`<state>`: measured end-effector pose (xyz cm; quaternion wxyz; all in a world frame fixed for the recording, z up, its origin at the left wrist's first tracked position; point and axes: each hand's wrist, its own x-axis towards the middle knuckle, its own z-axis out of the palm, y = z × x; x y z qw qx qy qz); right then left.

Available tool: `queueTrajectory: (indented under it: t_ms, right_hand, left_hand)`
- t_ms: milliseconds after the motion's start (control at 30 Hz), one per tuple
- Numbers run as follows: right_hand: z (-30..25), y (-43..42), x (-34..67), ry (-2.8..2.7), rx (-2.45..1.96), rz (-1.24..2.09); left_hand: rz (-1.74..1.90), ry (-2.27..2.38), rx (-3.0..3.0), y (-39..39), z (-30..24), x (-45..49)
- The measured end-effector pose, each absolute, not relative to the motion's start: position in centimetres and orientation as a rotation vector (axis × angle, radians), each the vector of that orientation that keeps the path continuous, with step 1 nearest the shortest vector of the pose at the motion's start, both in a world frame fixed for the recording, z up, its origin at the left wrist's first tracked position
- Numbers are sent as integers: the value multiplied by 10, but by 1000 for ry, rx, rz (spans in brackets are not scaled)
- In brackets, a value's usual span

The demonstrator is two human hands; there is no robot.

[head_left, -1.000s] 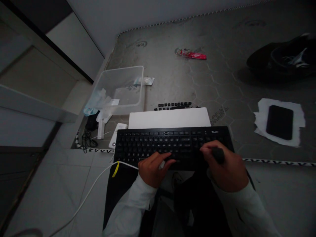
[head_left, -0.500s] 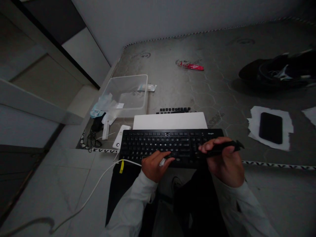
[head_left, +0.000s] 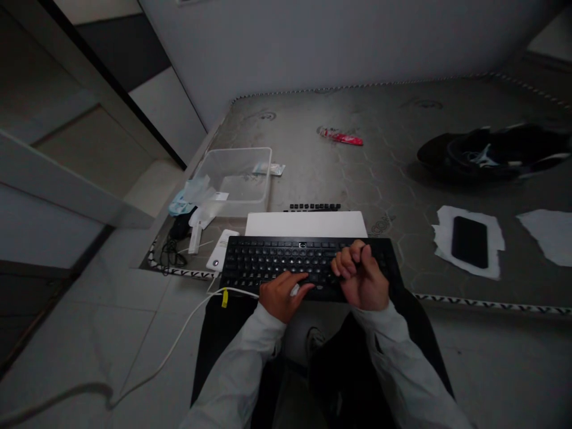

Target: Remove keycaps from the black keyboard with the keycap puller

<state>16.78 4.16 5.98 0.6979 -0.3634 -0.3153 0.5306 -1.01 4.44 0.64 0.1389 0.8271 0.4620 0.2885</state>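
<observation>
A black keyboard [head_left: 277, 262] lies at the near edge of a grey mattress-like surface [head_left: 357, 173]. My left hand [head_left: 280, 297] rests on the keyboard's front edge, its fingers pinched on a small white piece [head_left: 294, 290]. My right hand [head_left: 363, 279] hovers over the keyboard's right-of-middle keys. Its fingers are curled tight round a thin dark tool [head_left: 363, 249], which is mostly hidden. Just behind the keyboard lies a white flat board [head_left: 306, 224], and beyond that a row of loose black keycaps [head_left: 313, 207].
A clear plastic tub [head_left: 264, 179] stands at the left with wrappers and cables beside it. A white cable with a yellow tag [head_left: 223, 297] runs down to the floor. On the right are a black phone [head_left: 469, 241] on white paper and a dark bag [head_left: 487, 154]; a red wrapper [head_left: 342, 137] lies farther back.
My right hand has moved left from the keyboard's right end to over its middle keys, with the dark tool drawn into the fingers. The left hand has stayed put. The view has tilted up.
</observation>
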Motion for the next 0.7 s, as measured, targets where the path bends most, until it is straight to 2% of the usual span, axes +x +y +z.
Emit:
queueTrajectory:
  t_ms: [200, 467, 700]
  right_hand:
    - [39, 40, 150, -788, -679, 1109]
    - [20, 35, 140, -806, -692, 1122]
    - [18, 36, 144, -1089, -952, 1061]
  left_hand:
    - [873, 1334, 2392, 44, 8, -9]
    - [751, 1351, 2426, 45, 15, -9]
    - [728, 1347, 2516, 50, 18, -9]
